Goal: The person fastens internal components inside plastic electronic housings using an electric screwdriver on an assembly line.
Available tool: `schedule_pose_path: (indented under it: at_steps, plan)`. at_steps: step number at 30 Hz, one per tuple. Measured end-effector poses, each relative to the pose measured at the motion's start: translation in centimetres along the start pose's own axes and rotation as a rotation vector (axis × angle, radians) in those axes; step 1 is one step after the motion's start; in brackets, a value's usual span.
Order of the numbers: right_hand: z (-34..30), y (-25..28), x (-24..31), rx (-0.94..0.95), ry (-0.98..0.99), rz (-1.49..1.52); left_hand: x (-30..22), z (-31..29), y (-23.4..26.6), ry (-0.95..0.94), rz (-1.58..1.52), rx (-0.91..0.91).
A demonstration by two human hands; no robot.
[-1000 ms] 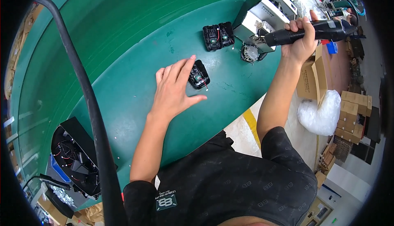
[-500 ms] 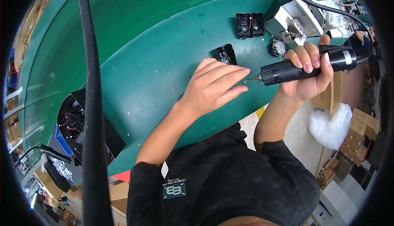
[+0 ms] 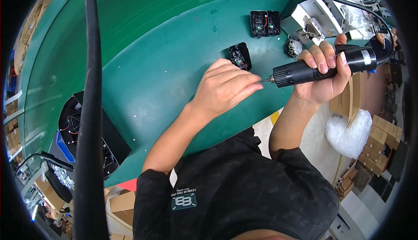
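Note:
My right hand [image 3: 324,70] is wrapped round a black electric screwdriver [image 3: 305,71], held level with its bit pointing left. The thumb and fingers of my left hand [image 3: 228,85] pinch together at the tip of that bit; whether a screw sits between them is too small to make out. Just beyond my left hand lies a small black plastic housing [image 3: 240,56] with electronics inside. Farther back rests a pair of similar black housings [image 3: 265,23] with a red wire. A round metal part with a dark rim [image 3: 294,47] sits near the screwdriver.
A white box [image 3: 314,18] with metal parts stands at the back right of the green table [image 3: 148,83]. On the left is a black tray [image 3: 114,137] of wired parts. A thick black cable [image 3: 92,109] hangs across the left side. Bubble wrap [image 3: 348,133] and cartons lie right.
My left fingertips have closed on the screwdriver's bit, where they were apart from it before. The screwdriver has shifted slightly left.

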State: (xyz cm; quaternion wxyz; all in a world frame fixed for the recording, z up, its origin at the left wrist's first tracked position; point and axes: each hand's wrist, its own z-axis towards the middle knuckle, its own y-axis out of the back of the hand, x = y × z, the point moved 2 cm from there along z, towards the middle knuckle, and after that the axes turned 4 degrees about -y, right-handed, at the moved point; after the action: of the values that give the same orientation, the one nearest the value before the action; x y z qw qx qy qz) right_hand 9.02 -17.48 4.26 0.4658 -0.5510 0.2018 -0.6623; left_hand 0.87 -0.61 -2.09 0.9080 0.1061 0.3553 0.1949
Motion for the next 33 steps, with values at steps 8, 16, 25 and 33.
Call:
schedule_pose_path:
  at_steps: [8, 16, 25, 33]
  plan:
    - [-0.1, -0.1, -0.1, 0.008, 0.009, -0.009, -0.2, 0.1, -0.1, 0.018, 0.014, -0.009]
    - [-0.1, -0.1, -1.0, -0.028, 0.140, -0.236, 2.4, 0.7, 2.6, 0.082, 0.192, 0.198]
    - [-0.4, 0.5, -4.2, -0.112, 0.233, -0.546, 3.9, -1.0, -0.5, 0.258, 0.271, 0.371]
    - [-1.5, 1.0, -4.6, -0.111, 0.227, -0.650, 4.2, -1.0, -0.7, 0.245, 0.310, 0.297]
